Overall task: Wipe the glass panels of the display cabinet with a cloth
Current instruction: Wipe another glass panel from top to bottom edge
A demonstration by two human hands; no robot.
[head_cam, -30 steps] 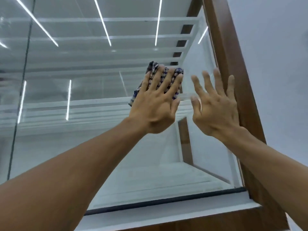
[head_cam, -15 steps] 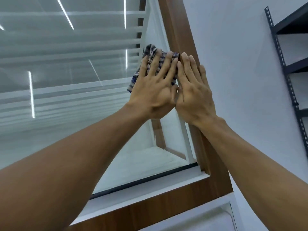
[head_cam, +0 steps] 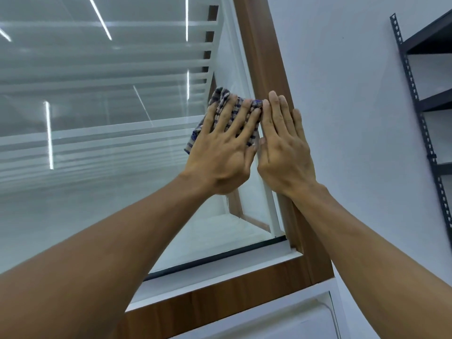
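Note:
A blue and white checked cloth (head_cam: 221,100) lies flat against the cabinet's glass panel (head_cam: 102,118), near the panel's right edge. My left hand (head_cam: 225,148) presses on the cloth with fingers spread, covering most of it. Right beside it, my right hand (head_cam: 283,145) rests flat with fingers together on the brown wooden frame (head_cam: 256,45) and the white inner trim. The two hands touch side by side. White shelves show through the glass, with ceiling lights reflected in it.
A white wall (head_cam: 342,118) runs to the right of the cabinet. A dark metal shelving rack (head_cam: 415,99) stands at the far right. Below the glass are a white sill, a brown wooden rail (head_cam: 220,299) and a white lower door panel (head_cam: 281,321).
My left hand slid the cloth rightward to the panel's edge. My right hand closed its fingers and settled flat on the frame beside the left. The view swung right, revealing the rack.

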